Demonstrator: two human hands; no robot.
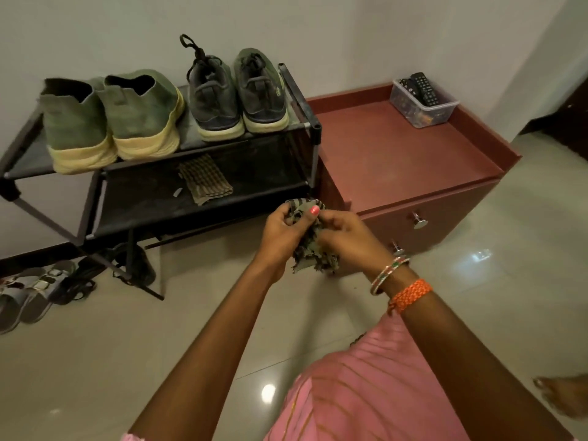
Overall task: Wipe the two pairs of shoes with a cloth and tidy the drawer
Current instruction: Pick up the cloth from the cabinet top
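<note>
Cloth, frayed and patterned, is bunched between both hands in front of the black shoe rack; left hand and right hand each have their grip curled round it. Green shoes and grey shoes stand on the top shelf; beside the rack, the red drawer unit is closed

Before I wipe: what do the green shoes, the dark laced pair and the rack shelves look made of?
Green shoes: matte, suede-like uppers with a napped look, on thick cream soles, probably rubber or foam. Dark laced pair: knit or mesh fabric, pale soles. Rack shelves: thin black sheet, likely fabric, stretched between dark tubes; dusty.
</note>
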